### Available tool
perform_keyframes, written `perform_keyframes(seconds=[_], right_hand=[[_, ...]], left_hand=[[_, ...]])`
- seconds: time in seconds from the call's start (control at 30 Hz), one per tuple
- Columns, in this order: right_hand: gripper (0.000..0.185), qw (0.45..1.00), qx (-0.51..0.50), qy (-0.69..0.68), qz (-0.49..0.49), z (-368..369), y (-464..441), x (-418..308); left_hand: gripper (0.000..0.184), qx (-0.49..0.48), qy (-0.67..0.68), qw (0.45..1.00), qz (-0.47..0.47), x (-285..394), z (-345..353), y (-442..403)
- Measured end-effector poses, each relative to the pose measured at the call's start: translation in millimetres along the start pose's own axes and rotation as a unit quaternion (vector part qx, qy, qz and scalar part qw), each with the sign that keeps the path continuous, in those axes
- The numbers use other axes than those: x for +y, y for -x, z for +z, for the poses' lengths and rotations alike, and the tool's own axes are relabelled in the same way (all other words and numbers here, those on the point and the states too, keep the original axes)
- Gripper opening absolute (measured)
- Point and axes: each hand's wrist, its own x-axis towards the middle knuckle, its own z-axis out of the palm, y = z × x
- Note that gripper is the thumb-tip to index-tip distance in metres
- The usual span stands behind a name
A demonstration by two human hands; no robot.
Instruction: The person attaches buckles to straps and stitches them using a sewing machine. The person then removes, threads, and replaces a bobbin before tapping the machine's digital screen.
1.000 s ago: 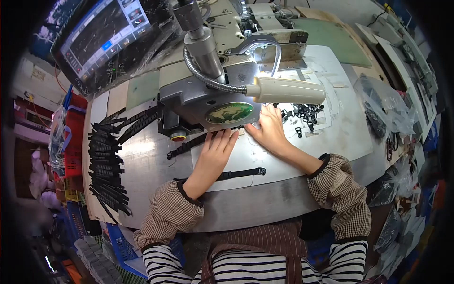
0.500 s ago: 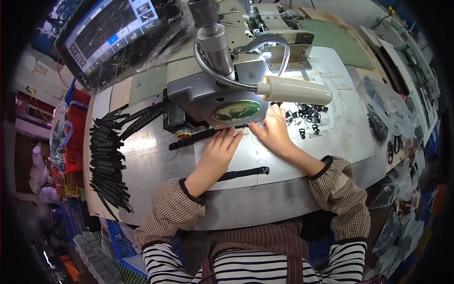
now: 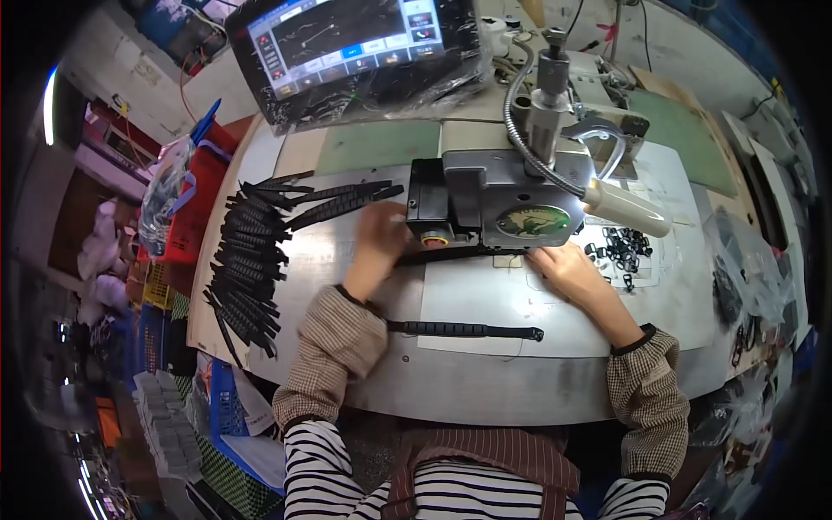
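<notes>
Room separates the front edge of the desk (image 3: 485, 390) from two black straps (image 3: 459, 330), one below the sewing head (image 3: 511, 195). Left hand (image 3: 379, 245), right hand (image 3: 569, 273) flank it: finger closure I cannot tell.

Left hand (image 3: 379, 244) now left of machine head (image 3: 507, 189)

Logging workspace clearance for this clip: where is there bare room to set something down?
Bare patches: the white sheet between the machine head and the front strap; the metal tabletop on the near side of that strap. Crowded: the left side, under the strap pile; beside the right hand, with scattered black buckles.
</notes>
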Motion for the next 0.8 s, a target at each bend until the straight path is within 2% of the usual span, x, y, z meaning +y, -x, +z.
perform_keyframes(seconds=[0.03, 0.07, 0.1, 0.13, 0.17, 0.2, 0.23, 0.27, 0.33, 0.4, 0.47, 0.5, 0.53, 0.57, 0.6, 0.63, 0.67, 0.7, 0.73, 0.77, 0.8], right_hand=[[0.016, 0.999, 0.038, 0.006, -0.015, -3.3, -2.2, -7.6], [0.018, 0.999, 0.018, -0.032, -0.008, -5.2, 2.9, -12.8], [0.018, 0.997, 0.033, -0.048, -0.043, -9.5, 6.1, -19.1], [0.018, 0.994, 0.054, -0.048, -0.081, -9.4, 12.3, -24.2], [0.018, 0.983, 0.079, -0.075, -0.145, -4.3, 17.0, -27.3], [0.017, 0.989, 0.017, -0.045, -0.139, -5.9, 26.2, -38.7], [0.017, 0.991, 0.001, -0.012, -0.133, -8.8, 33.2, -52.4], [0.019, 0.991, -0.042, -0.018, -0.127, -9.5, 40.3, -60.0], [0.017, 0.995, 0.025, -0.055, -0.080, -16.4, 46.5, -71.9], [0.016, 0.995, 0.078, -0.066, -0.004, -28.8, 60.8, -74.1], [0.015, 0.987, 0.118, -0.063, 0.090, -38.5, 76.2, -69.9], [0.015, 0.979, 0.130, -0.053, 0.149, -46.7, 90.8, -61.9], [0.014, 0.967, 0.142, -0.043, 0.206, -56.8, 102.5, -53.5], [0.015, 0.942, 0.153, -0.057, 0.292, -68.3, 111.6, -46.1], [0.016, 0.909, 0.165, -0.071, 0.375, -79.2, 117.3, -39.1], [0.015, 0.880, 0.174, -0.118, 0.425, -84.8, 123.1, -31.6], [0.015, 0.847, 0.182, -0.164, 0.472, -89.1, 128.1, -24.6], [0.015, 0.808, 0.188, -0.211, 0.516, -90.7, 130.5, -21.9], [0.015, 0.824, 0.175, -0.173, 0.510, -88.7, 127.0, -23.3], [0.014, 0.839, 0.162, -0.134, 0.502, -85.6, 119.5, -24.9], [0.013, 0.852, 0.150, -0.094, 0.492, -84.1, 115.4, -25.3]], left_hand=[[0.001, 0.070, 0.005, 0.997, -0.016, -17.8, -7.0, -11.0], [0.003, 0.091, 0.017, 0.996, -0.014, -45.8, -7.6, -22.0], [0.008, 0.029, -0.079, 0.996, -0.041, -57.0, -15.2, -32.1], [0.013, 0.012, -0.066, 0.997, 0.031, -67.5, -22.8, -33.3], [0.015, -0.016, -0.043, 0.999, 0.029, -75.7, -24.7, -32.5], [0.018, -0.044, -0.023, 0.999, 0.008, -84.0, -23.0, -33.0], [0.019, -0.056, -0.022, 0.998, 0.012, -93.4, -22.2, -34.6], [0.019, -0.057, 0.086, 0.995, 0.008, -124.8, -10.0, -29.7], [0.013, -0.101, 0.069, 0.992, 0.020, -108.0, -19.9, -32.3], [0.018, -0.138, 0.137, 0.978, -0.070, -73.5, -29.9, -33.2], [0.022, -0.145, 0.117, 0.982, 0.026, -67.5, -25.9, -27.6], [0.024, -0.176, 0.142, 0.974, -0.011, -87.0, -15.4, -12.5], [0.027, -0.206, 0.166, 0.963, -0.049, -64.7, -17.0, -11.8], [0.028, -0.162, 0.050, 0.985, -0.042, -34.5, -25.3, 9.7], [0.026, -0.236, -0.042, 0.965, -0.110, -9.2, -22.5, 12.6], [0.021, -0.235, 0.097, 0.963, -0.085, 14.7, -18.8, 12.2], [0.019, -0.285, 0.157, 0.944, -0.057, 60.7, -28.3, 1.1], [0.017, -0.286, 0.174, 0.941, 0.040, 68.6, -19.1, 3.7], [0.016, -0.340, 0.214, 0.915, -0.047, 94.9, -20.3, 5.5], [0.015, -0.327, 0.249, 0.910, 0.045, 108.0, -12.9, 4.3], [0.015, -0.337, 0.255, 0.905, 0.055, 121.4, -8.2, 5.5]])
